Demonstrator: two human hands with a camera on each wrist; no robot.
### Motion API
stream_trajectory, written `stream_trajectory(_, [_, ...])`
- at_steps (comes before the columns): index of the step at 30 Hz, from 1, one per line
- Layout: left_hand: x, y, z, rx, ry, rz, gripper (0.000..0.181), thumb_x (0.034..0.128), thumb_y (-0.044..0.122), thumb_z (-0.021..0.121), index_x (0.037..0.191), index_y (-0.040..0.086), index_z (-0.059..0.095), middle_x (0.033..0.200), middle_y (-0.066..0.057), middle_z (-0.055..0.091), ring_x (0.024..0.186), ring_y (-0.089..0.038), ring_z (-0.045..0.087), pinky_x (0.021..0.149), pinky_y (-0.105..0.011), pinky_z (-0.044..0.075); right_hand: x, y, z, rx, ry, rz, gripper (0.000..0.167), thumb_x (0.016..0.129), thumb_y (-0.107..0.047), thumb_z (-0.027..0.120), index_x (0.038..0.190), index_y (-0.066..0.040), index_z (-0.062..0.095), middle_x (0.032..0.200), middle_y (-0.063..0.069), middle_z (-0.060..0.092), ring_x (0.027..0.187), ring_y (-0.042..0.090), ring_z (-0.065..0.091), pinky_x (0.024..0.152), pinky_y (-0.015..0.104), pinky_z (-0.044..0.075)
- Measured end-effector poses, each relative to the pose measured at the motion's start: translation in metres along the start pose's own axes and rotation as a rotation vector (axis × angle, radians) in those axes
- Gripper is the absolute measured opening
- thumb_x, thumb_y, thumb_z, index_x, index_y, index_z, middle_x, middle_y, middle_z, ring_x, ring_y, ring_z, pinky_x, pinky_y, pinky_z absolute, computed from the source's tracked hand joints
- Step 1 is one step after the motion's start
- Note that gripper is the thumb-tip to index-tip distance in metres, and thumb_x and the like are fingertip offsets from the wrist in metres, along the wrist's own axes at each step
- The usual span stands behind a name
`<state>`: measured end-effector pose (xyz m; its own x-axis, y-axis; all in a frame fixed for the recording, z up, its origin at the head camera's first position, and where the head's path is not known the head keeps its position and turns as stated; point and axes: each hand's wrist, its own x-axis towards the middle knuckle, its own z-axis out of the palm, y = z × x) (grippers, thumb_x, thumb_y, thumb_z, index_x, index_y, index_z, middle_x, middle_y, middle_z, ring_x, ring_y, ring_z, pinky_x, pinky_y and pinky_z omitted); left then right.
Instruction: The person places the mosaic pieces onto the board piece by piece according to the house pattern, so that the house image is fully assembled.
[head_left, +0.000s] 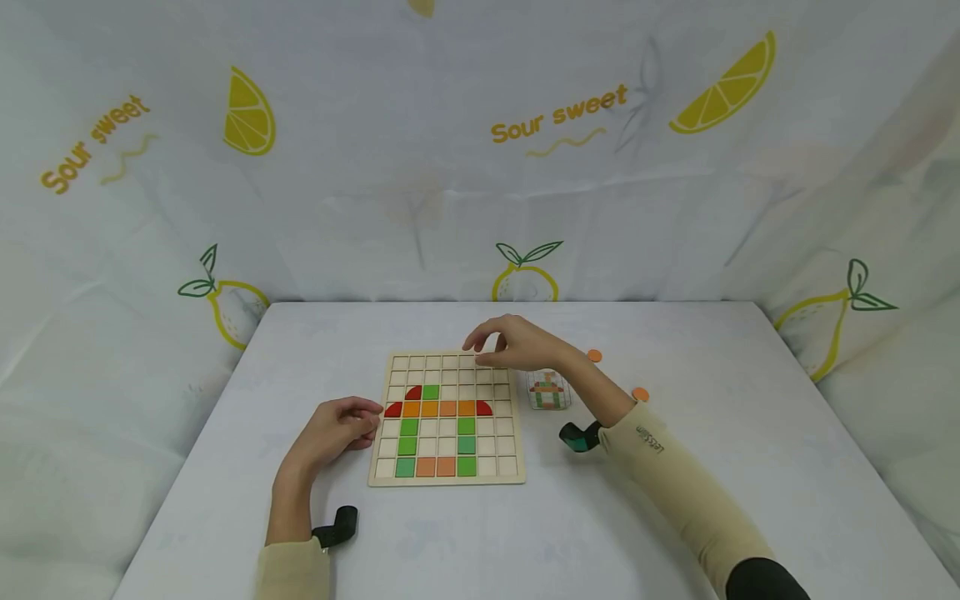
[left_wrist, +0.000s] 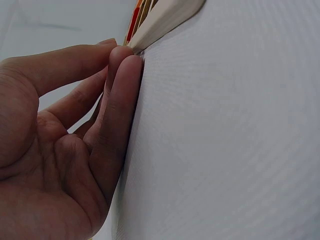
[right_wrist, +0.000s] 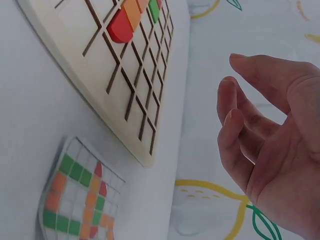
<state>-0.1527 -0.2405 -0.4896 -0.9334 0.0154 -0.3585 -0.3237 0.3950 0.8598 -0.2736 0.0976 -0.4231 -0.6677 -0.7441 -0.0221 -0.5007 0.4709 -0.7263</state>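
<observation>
A wooden grid board [head_left: 428,427] lies on the table, holding red, orange and green tiles in some of its squares. At its left edge my left hand [head_left: 337,430] rests on the table, fingertips touching the rim; in the left wrist view the fingers [left_wrist: 116,107] are fairly straight and hold nothing. My right hand [head_left: 521,342] hovers over the board's far right corner, its fingers loosely bent and thumb apart. Nothing sits between those fingers [right_wrist: 227,100] in the right wrist view. A pattern card [head_left: 549,390] with a coloured grid picture lies just right of the board.
Two round orange pieces [head_left: 640,394] lie on the table right of the card, near the right forearm. A white cloth printed with lemons hangs behind the white table [head_left: 465,550]. Each wrist wears a black camera mount [head_left: 344,524].
</observation>
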Motion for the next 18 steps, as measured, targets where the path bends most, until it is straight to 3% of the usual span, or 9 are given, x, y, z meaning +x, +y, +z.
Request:
stream_trajectory(5, [0.000, 0.000, -0.001, -0.005, -0.006, 0.007, 0.027, 0.0970, 0.011, 0.065, 0.123, 0.004, 0.067, 0.101, -0.009, 0.065, 0.083, -0.015, 0.066, 0.073, -0.025, 0.061, -0.030, 0.001, -0.020, -0.044, 0.044, 0.024, 0.024, 0.097, -0.020, 0.069, 0.121, -0.019, 0.072, 0.121, 0.009, 0.071, 0.089, 0.024, 0.069, 0.076, 0.031, 0.058])
stream_trajectory(12, [0.000, 0.000, -0.001, -0.007, -0.005, -0.007, 0.027, 0.0978, 0.013, 0.065, 0.123, 0.005, 0.067, 0.101, -0.009, 0.065, 0.082, -0.016, 0.066, 0.073, -0.025, 0.061, -0.075, 0.017, -0.040, -0.117, 0.088, 0.098, 0.024, 0.097, -0.023, 0.071, 0.121, -0.021, 0.072, 0.123, 0.006, 0.072, 0.087, 0.016, 0.066, 0.075, 0.030, 0.057])
stream_trajectory(18, [0.000, 0.000, -0.001, -0.013, -0.008, 0.001, 0.028, 0.0977, 0.014, 0.066, 0.124, 0.004, 0.067, 0.102, -0.009, 0.065, 0.082, -0.016, 0.066, 0.073, -0.024, 0.061, -0.114, 0.034, -0.048, -0.099, 0.082, 0.178, 0.027, 0.095, -0.021, 0.072, 0.122, -0.018, 0.071, 0.122, 0.010, 0.072, 0.088, 0.018, 0.066, 0.072, 0.029, 0.057])
